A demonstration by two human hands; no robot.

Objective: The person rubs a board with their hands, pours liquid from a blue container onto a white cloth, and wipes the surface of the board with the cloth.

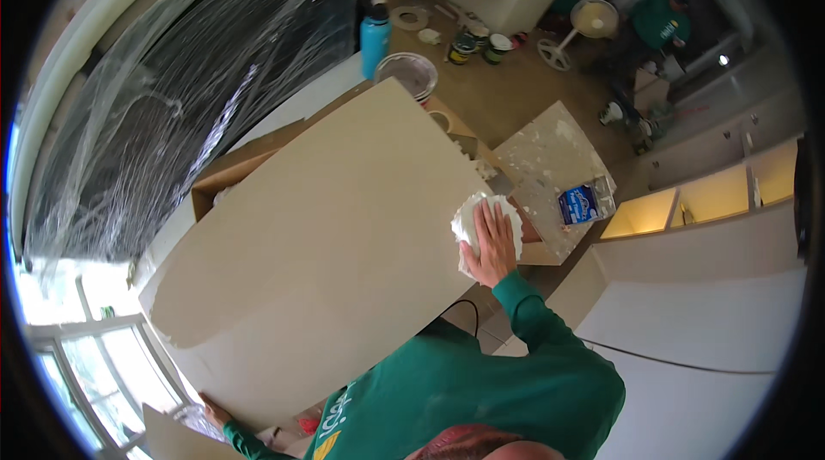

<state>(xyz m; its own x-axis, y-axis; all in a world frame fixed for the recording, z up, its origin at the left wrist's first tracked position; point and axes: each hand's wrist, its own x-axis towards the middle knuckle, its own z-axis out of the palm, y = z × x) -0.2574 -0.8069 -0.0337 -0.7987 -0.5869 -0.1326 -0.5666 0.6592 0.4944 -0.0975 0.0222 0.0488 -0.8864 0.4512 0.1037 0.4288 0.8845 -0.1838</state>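
A large, pale beige board (318, 228) with a rounded far-left end lies slantwise across the middle. A darker, damp-looking patch covers most of its face, with a lighter strip along the near-left side. At the board's right end, my right hand (491, 245) presses a bunched white cloth (468, 217) against it, fingers long over the cloth and thumb to the side. My left hand (215, 411) is at the board's lower-left edge, closed around it as far as it shows. Part of that hand is hidden.
A cardboard box (249, 157) sits beneath the board. Beyond stand a blue bottle (375, 40) and a bucket (411, 75). To the right, a blue package (578, 204) rests on a stained sheet (550, 150). Clear plastic film (189, 90) hangs at left. Another person (660, 21) is at far right.
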